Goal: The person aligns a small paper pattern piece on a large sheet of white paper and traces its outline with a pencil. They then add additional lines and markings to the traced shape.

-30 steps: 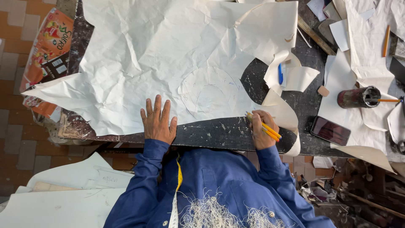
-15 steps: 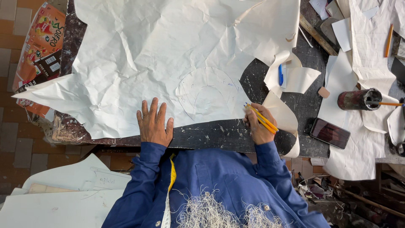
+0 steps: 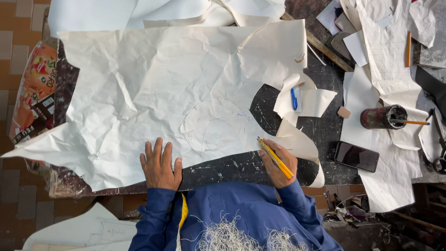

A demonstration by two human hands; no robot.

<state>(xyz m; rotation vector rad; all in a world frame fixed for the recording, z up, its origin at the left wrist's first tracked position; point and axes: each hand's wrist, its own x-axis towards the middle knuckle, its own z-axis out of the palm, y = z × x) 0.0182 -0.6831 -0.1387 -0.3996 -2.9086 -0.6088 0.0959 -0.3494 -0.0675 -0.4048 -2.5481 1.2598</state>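
1. We see the left hand (image 3: 160,166) pressed flat, fingers spread apart, on the near edge of a large creased sheet of white paper (image 3: 153,93) that covers most of the dark, paint-flecked workbench (image 3: 232,167).
2. The right hand (image 3: 278,162) is clamped in a writing grip on a yellow pencil (image 3: 275,158); its tip meets the paper's right-hand near edge, just beside faint curved lines already drawn on the sheet.
3. To draw well here, we judge that the flat palm should bear down near the line so the creased sheet cannot creep; the pencil should travel in short, light strokes.
4. Well apart to the right lie a blue pen (image 3: 294,98) on paper scraps, a dark phone (image 3: 356,156) and a rusty tin (image 3: 382,117) holding another pencil.
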